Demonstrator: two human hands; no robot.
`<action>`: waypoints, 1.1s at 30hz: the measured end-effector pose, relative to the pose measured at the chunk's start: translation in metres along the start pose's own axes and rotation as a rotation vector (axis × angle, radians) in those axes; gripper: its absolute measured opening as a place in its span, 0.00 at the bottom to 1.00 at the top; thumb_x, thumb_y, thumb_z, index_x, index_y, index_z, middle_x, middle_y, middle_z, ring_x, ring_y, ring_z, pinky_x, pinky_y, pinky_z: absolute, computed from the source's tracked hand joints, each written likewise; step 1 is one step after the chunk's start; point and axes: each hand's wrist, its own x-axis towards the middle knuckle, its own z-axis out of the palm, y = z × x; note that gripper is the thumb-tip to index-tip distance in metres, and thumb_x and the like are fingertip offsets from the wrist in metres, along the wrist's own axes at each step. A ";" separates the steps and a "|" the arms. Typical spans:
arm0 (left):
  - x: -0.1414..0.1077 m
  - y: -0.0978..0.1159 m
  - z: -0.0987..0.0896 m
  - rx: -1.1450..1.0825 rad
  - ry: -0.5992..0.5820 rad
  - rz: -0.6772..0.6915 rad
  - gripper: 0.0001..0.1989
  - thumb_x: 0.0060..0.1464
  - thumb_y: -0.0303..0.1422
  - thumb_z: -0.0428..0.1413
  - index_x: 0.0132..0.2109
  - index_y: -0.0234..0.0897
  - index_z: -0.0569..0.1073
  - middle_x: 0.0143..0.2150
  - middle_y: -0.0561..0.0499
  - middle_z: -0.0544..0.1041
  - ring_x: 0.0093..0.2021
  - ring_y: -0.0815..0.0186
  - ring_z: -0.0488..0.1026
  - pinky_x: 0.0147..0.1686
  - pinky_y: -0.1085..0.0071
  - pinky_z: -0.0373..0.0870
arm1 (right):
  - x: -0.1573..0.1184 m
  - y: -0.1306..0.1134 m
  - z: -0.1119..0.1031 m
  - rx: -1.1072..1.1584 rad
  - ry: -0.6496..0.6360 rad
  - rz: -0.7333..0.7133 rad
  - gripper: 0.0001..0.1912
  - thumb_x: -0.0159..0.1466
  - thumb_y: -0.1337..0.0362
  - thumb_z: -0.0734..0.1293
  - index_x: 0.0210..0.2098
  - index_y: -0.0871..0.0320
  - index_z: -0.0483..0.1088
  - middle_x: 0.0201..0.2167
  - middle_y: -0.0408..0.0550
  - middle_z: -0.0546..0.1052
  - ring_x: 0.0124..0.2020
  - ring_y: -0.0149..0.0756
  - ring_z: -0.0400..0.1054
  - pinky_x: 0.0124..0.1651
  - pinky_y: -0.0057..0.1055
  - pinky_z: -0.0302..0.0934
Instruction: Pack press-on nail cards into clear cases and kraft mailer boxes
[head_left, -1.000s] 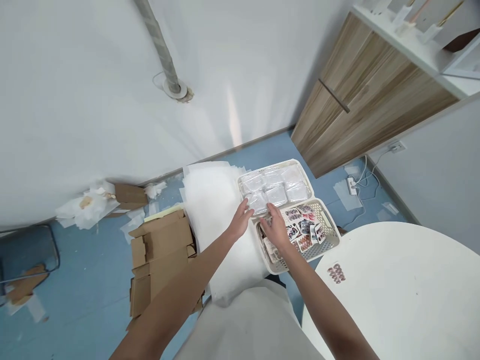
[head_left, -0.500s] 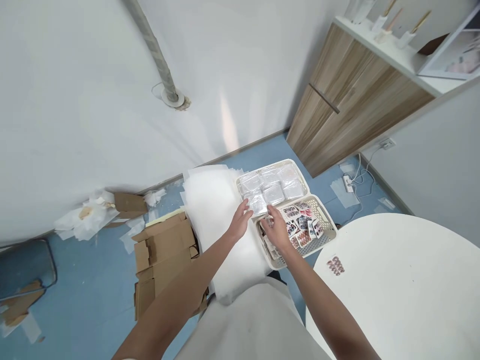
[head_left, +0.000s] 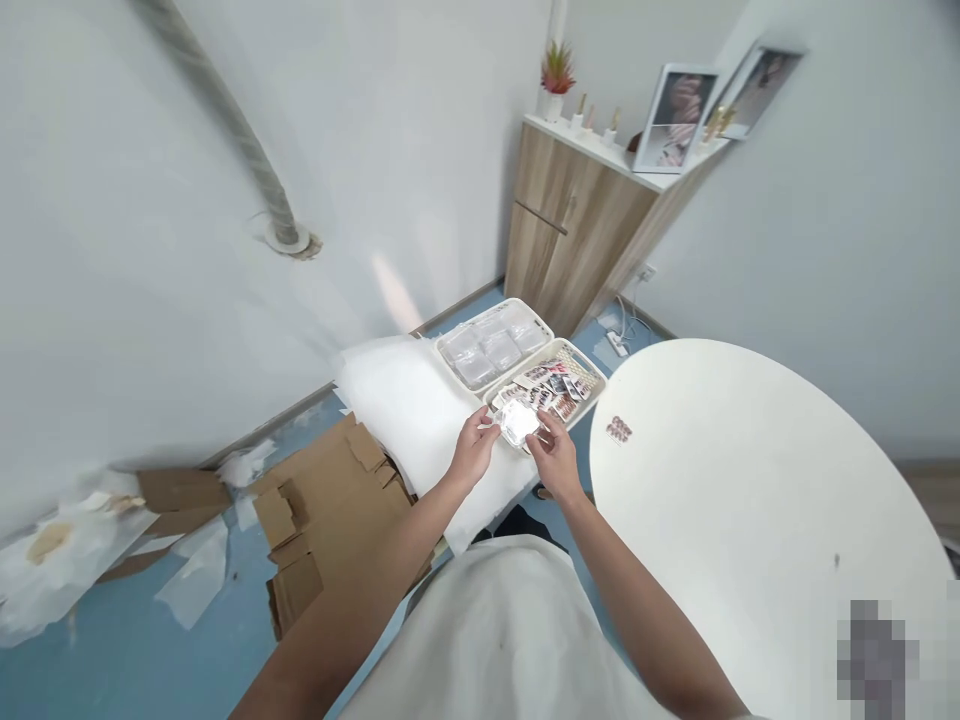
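Observation:
Between my two hands is a clear, shiny square plastic case or packet (head_left: 519,423), bright with glare. My left hand (head_left: 474,447) pinches its left edge; my right hand (head_left: 555,455) grips the right edge. Just beyond, a white perforated basket (head_left: 600,388) holds many small cards of press-on nails (head_left: 559,382), partly hidden by my right hand and the packet. Behind it to the left, a second white basket (head_left: 442,352) holds several similar clear packets (head_left: 499,345) in two rows.
White foam sheets (head_left: 405,400) lie stacked under and left of the baskets. Flattened cardboard (head_left: 337,510) is at the left. A round white table (head_left: 750,480) stands right, with one nail card (head_left: 619,430) on it. A wooden cabinet (head_left: 577,215) fills the corner.
A clear packet has come out of the rear basket and is now held between both hands, nearer to me. The view has turned to the right and tilted up.

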 end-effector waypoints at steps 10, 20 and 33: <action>-0.051 -0.002 0.048 0.053 -0.429 -0.001 0.13 0.46 0.38 0.54 0.36 0.34 0.73 0.33 0.49 0.74 0.32 0.67 0.70 0.35 0.70 0.65 | -0.087 -0.002 -0.061 0.237 0.354 0.158 0.28 0.50 0.59 0.66 0.50 0.56 0.61 0.40 0.51 0.71 0.39 0.39 0.68 0.33 0.33 0.65; -0.097 -0.006 0.123 0.307 -0.648 0.383 0.16 0.47 0.41 0.54 0.42 0.37 0.71 0.40 0.46 0.71 0.37 0.65 0.69 0.35 0.69 0.66 | -0.154 0.009 -0.134 0.297 0.701 0.156 0.27 0.47 0.60 0.69 0.46 0.56 0.61 0.40 0.49 0.68 0.36 0.34 0.68 0.42 0.37 0.64; -0.162 -0.020 0.246 0.162 -1.003 0.223 0.21 0.51 0.41 0.51 0.51 0.38 0.67 0.51 0.44 0.69 0.45 0.63 0.68 0.42 0.65 0.67 | -0.180 0.031 -0.225 0.229 0.787 0.112 0.17 0.51 0.57 0.67 0.39 0.58 0.67 0.35 0.50 0.72 0.36 0.37 0.68 0.41 0.38 0.65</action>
